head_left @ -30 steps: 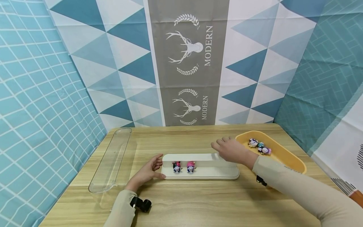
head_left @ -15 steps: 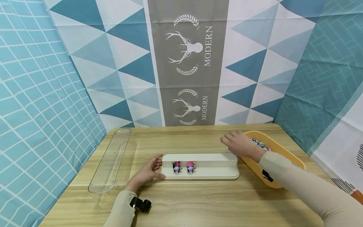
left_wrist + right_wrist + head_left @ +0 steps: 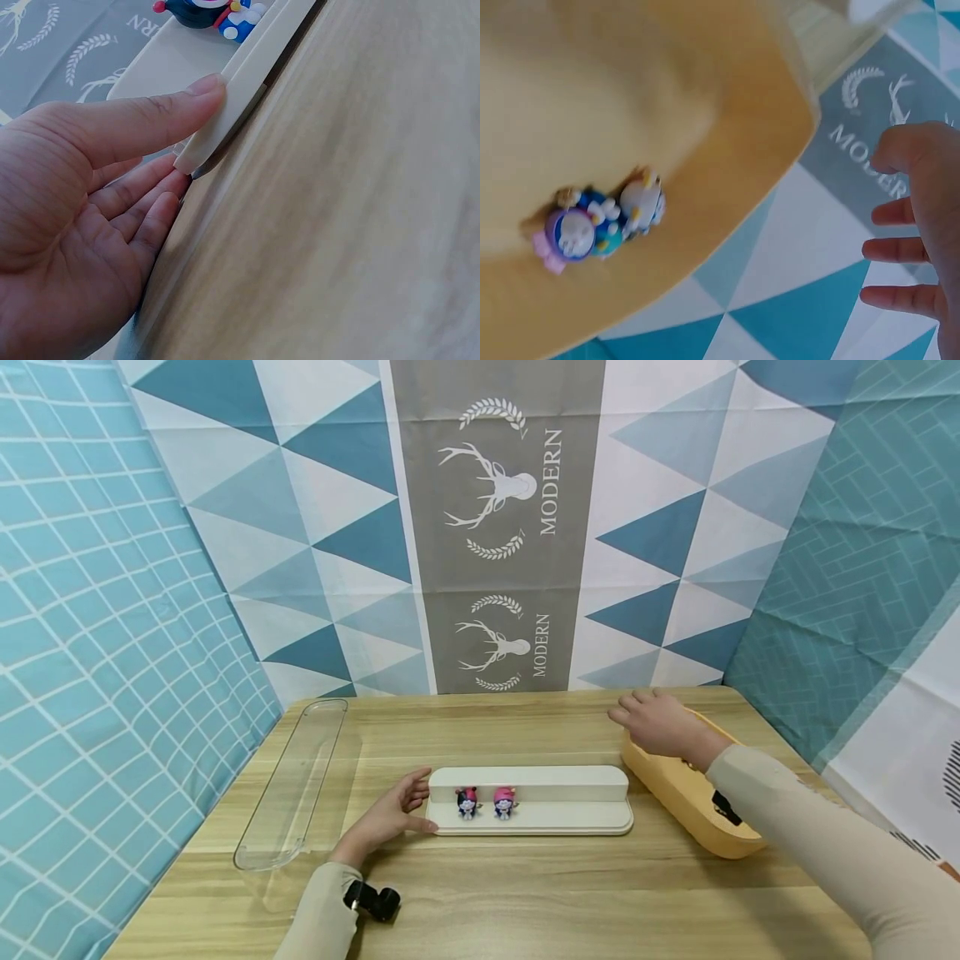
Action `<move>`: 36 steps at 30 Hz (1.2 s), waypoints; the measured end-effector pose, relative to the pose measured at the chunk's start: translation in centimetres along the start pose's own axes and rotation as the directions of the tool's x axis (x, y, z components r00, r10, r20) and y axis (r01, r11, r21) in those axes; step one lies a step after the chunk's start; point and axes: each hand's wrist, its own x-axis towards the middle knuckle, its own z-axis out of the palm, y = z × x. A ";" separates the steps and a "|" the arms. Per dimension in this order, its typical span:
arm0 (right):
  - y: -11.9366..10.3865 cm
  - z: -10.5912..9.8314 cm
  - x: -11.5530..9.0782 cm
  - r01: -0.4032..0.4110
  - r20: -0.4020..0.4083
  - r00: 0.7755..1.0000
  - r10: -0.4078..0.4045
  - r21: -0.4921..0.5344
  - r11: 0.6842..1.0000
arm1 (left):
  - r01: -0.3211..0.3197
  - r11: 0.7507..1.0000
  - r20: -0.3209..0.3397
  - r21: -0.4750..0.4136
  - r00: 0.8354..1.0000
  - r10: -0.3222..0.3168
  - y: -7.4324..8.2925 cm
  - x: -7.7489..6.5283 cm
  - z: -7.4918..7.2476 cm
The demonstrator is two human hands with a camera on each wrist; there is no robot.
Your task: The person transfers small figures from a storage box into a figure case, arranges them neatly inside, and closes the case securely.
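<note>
The word "MODERN" (image 3: 551,482) is printed twice beside white deer heads (image 3: 517,486) on a grey panel (image 3: 501,587) behind a wooden counter (image 3: 525,902). The left end of a white stepped stand (image 3: 570,814), where two figurines (image 3: 504,803) are set side by side, is held between thumb and fingers of the left hand (image 3: 386,814). Near the rim of a yellow bin (image 3: 671,797), nothing is held in the spread fingers of the right hand (image 3: 660,724); small figures (image 3: 574,234) in the bin are blocked from the head view by hand and sleeve (image 3: 810,835). A clear cover (image 3: 296,785) is laid at left.
</note>
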 end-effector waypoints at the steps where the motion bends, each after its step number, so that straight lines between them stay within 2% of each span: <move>1: 0.2 0.0 -0.2 -0.001 0.005 1.000 0.001 -0.008 1.000 | -0.004 1.000 -0.001 0.004 1.000 0.004 0.0 0.0 0.0; 5: 1.0 0.0 -0.8 -0.008 0.027 1.000 0.008 0.012 1.000 | -0.017 0.999 -0.009 0.032 1.000 0.017 -0.3 0.1 0.0; 9: 1.4 0.5 -1.5 -0.035 0.086 0.996 0.031 0.040 0.999 | -0.012 0.998 -0.018 0.058 1.000 0.013 -0.4 0.2 0.0; 12: 1.7 0.7 -2.2 -0.058 0.134 0.990 0.053 0.034 0.998 | -0.003 0.998 -0.020 0.064 1.000 0.004 -0.4 0.2 0.0; 21: 2.6 1.3 -3.6 -0.135 0.207 0.971 0.117 0.077 0.988 | -0.001 0.998 -0.029 0.063 1.000 0.003 -0.5 0.2 0.0; 30: 2.8 2.6 -5.6 -0.123 0.284 0.955 0.088 0.111 0.986 | -0.016 1.000 -0.016 0.019 1.000 0.016 -0.2 0.0 0.1; 36: 2.8 3.3 -6.4 -0.121 0.312 0.946 0.089 0.083 0.989 | -0.021 1.000 -0.014 0.015 1.000 0.021 -0.1 0.0 0.0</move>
